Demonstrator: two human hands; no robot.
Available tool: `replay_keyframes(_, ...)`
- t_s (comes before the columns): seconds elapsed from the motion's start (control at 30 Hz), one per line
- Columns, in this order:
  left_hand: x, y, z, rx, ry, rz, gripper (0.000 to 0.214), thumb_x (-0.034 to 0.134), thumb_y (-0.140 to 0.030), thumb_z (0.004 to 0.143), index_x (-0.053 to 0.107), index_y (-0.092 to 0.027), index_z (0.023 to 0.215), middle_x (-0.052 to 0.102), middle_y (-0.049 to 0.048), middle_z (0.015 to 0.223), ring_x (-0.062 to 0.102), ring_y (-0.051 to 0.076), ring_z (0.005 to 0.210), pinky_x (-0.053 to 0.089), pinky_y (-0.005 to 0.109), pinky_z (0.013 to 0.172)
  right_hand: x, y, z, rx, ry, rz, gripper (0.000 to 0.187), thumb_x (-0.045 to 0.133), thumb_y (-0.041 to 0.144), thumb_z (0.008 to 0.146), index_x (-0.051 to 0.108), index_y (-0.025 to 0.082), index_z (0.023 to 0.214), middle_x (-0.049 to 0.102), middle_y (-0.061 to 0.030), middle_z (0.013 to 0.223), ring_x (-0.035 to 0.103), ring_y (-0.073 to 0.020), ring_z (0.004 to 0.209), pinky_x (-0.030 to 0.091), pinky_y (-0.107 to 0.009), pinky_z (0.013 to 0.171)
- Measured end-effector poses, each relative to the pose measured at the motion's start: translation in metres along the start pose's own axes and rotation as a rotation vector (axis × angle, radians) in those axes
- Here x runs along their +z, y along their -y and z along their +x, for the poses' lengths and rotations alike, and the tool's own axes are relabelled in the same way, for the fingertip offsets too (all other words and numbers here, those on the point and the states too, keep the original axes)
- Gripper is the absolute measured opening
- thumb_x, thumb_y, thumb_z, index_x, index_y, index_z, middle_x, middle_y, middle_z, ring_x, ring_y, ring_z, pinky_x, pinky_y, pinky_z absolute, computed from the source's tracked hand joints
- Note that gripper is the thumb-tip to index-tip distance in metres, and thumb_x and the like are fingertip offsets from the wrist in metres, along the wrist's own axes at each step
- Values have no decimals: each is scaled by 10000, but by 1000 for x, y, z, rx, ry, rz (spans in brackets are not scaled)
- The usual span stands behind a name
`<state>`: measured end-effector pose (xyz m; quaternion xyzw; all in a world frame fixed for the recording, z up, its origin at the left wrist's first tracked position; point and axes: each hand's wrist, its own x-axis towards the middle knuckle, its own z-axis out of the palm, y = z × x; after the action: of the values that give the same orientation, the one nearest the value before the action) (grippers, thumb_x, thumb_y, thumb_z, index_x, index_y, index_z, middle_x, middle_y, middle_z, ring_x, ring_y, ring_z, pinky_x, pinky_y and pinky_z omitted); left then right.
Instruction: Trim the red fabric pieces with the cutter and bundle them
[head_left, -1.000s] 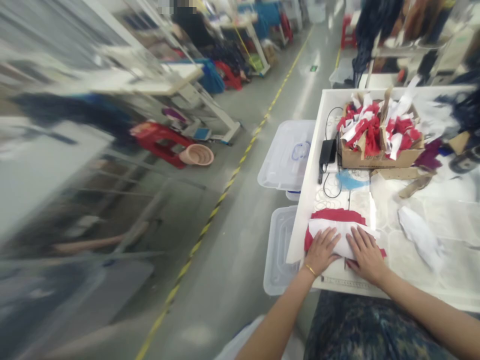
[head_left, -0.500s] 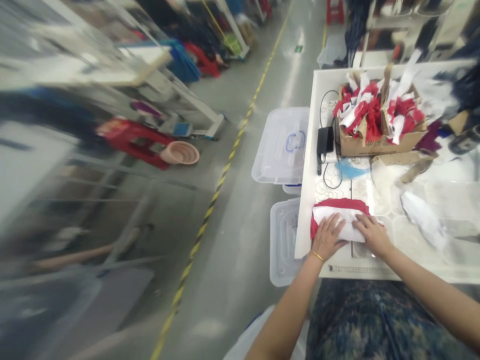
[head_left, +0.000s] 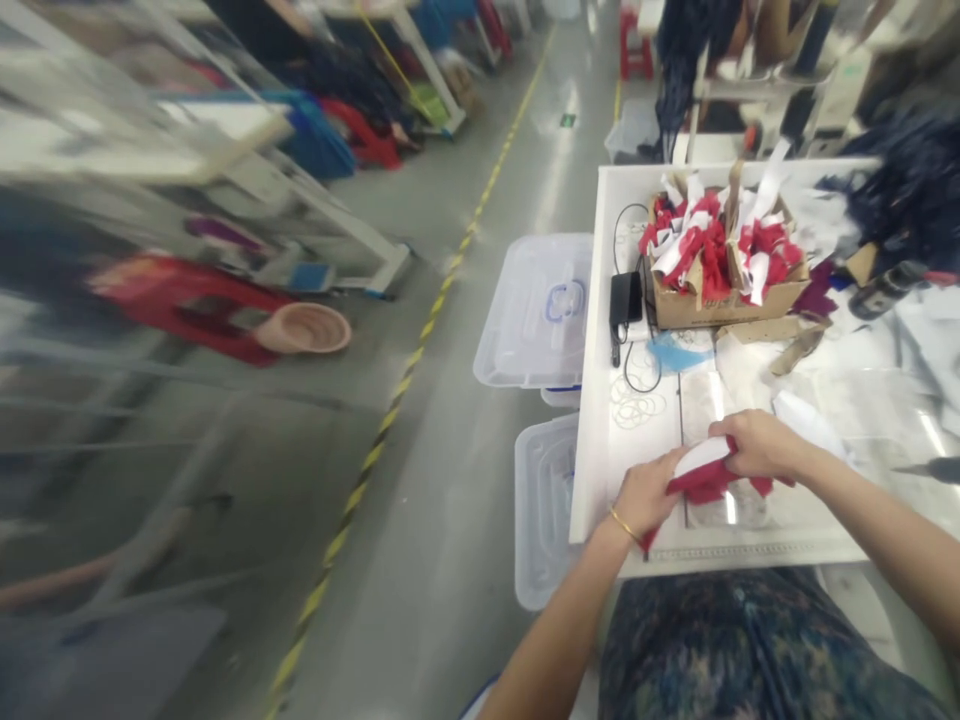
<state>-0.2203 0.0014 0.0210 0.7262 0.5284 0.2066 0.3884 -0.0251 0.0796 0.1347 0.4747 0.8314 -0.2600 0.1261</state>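
Both of my hands grip a red and white stack of fabric pieces (head_left: 703,470), raised off the front left of the white table. My left hand (head_left: 649,492), with a thin gold bangle at the wrist, is closed round the left end. Closed on the right end is my right hand (head_left: 759,446), its thumb on top. The white face shows between the hands, and red cloth hangs below and past the left palm. Some fingers are hidden behind the fabric. Beyond my right hand lies a white cloth piece (head_left: 810,422) on the table.
A cardboard box (head_left: 686,305) of red and white scraps stands at the table's back. Left of it lie a black power adapter (head_left: 625,300) and rubber bands (head_left: 636,405). Lidded plastic bins (head_left: 536,320) stand on the floor beside the table. A dark pointed tool (head_left: 941,468) is at right.
My hands lay flat on the fabric stack; now they grip its ends and have lifted and tilted it. The camera view has shifted, bringing more of the table's right side into sight.
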Motion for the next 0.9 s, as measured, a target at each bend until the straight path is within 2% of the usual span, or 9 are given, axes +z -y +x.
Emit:
replay_keyframes(0.13, -11, -19, 18, -117, 68, -296, 470, 680, -297, 750, 650, -259, 1217, 728, 31, 1050, 678, 304, 990, 505, 398, 916, -22, -19, 11, -13, 0, 8, 246, 618, 148, 605, 705, 207, 828, 649, -29, 701, 618, -211, 726, 386, -252, 604)
replay_keyframes(0.23, -8, -14, 33, -229, 91, -626, 544, 785, -368, 640, 677, -168, 1134, 725, 80, 1071, 659, 322, 1046, 501, 403, 950, -23, -34, 31, -19, -122, 33, 291, 640, 158, 619, 703, 187, 901, 676, -55, 825, 622, -228, 788, 440, -280, 661)
replay_keyframes(0.3, 1, -8, 40, -325, 106, -868, 673, 832, -455, 580, 666, -112, 1134, 703, 143, 1138, 654, 344, 1076, 518, 420, 946, -16, -45, 42, -6, -289, 62, 379, 624, 161, 693, 674, 167, 1069, 669, -101, 1045, 613, -251, 938, 480, -329, 802)
replay_keyframes(0.37, 15, -2, 42, -441, 92, -1068, 762, 858, -507, 546, 654, -74, 1140, 687, 201, 1152, 665, 365, 1052, 533, 461, 931, -3, -54, 48, 1, -471, 94, 425, 573, 166, 784, 606, 140, 1206, 601, -150, 1208, 558, -280, 1099, 461, -398, 943)
replay_keyframes(0.47, 39, 0, 37, -573, 27, -1285, 772, 900, -474, 523, 654, -75, 1137, 685, 219, 1143, 675, 371, 1034, 526, 504, 953, 30, -60, 38, -49, -632, 152, 313, 515, 190, 861, 595, 147, 1161, 594, -149, 1138, 557, -270, 1095, 487, -408, 944)
replay_keyframes(0.57, 56, -2, 30, -604, -43, -1458, 682, 904, -392, 569, 660, -114, 1143, 676, 178, 1197, 658, 340, 1098, 499, 473, 1025, 73, -57, 9, -158, -664, 194, 184, 480, 208, 912, 608, 177, 1039, 615, -106, 982, 608, -216, 958, 537, -337, 830)
replay_keyframes(0.7, 68, -4, 29, -642, -82, -1601, 559, 865, -308, 660, 665, -111, 1143, 683, 176, 1180, 668, 328, 1084, 512, 470, 1017, 116, -59, -29, -247, -652, 215, 210, 526, 270, 926, 589, 175, 1103, 625, -122, 1043, 610, -224, 990, 549, -349, 826)
replay_keyframes(0.8, 80, -3, 32, -692, -84, -1674, 574, 839, -305, 702, 644, -103, 1202, 672, 191, 1197, 658, 348, 1102, 519, 492, 1006, 127, -72, -38, -200, -608, 234, 244, 537, 264, 917, 579, 176, 1141, 624, -138, 1062, 606, -251, 998, 544, -383, 808)
replay_keyframes(0.9, 94, -2, 36, -750, -96, -1722, 585, 839, -312, 703, 642, -97, 1210, 674, 191, 1193, 643, 345, 1134, 516, 467, 1023, 127, -81, -38, -155, -540, 261, 128, 478, 190, 918, 603, 179, 948, 631, -102, 898, 611, -224, 834, 515, -341, 700)
